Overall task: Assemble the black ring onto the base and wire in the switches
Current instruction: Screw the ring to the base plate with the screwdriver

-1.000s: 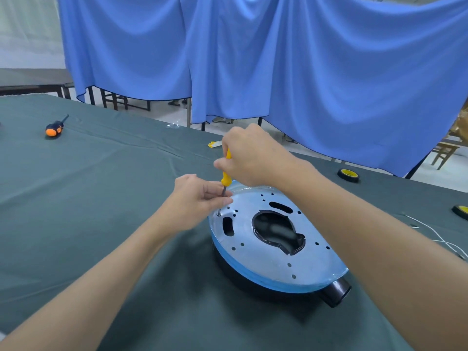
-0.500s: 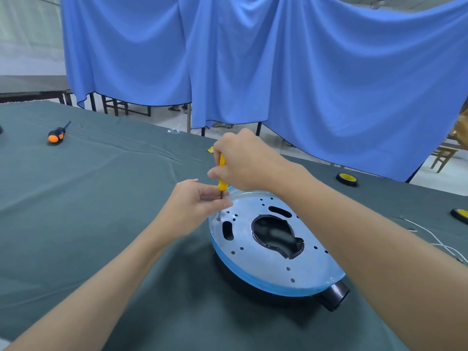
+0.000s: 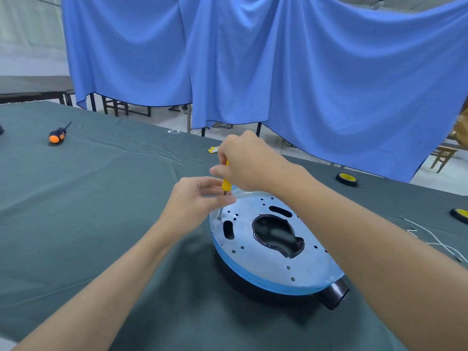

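**Yellow Screwdriver Stood Upright at the Far Left Rim of the Base**

Behind the base, a blue curtain point(image 3: 278, 72) is hung in loose folds, and most of what stands beyond it is hidden. The base point(image 3: 268, 264) is laid on a surface point(image 3: 101, 211) draped in dark green cloth, creased to the left of the base. The base is a flat, rounded, translucent plate with a blue edge. It is pierced by small round holes, two oval slots and one large irregular opening. Its right side is covered by the right forearm. The black ring point(image 3: 243, 285) is seen only as a dark band under the near edge of the base, and a short black tube point(image 3: 334, 296) juts out at the near right.

The right hand point(image 3: 249, 164) is wrapped round the handle of a yellow screwdriver point(image 3: 225, 184). The shaft is stood upright, with its tip in a hole at the far left rim. The left hand point(image 3: 195, 198) is held narrow about the shaft; whether the shaft is pinched cannot be told.

Far to the left of the base, an orange-and-black screwdriver point(image 3: 57, 135) is laid. To the right, white wire point(image 3: 430, 239) is trailed, partly cut off. No writing can be read.
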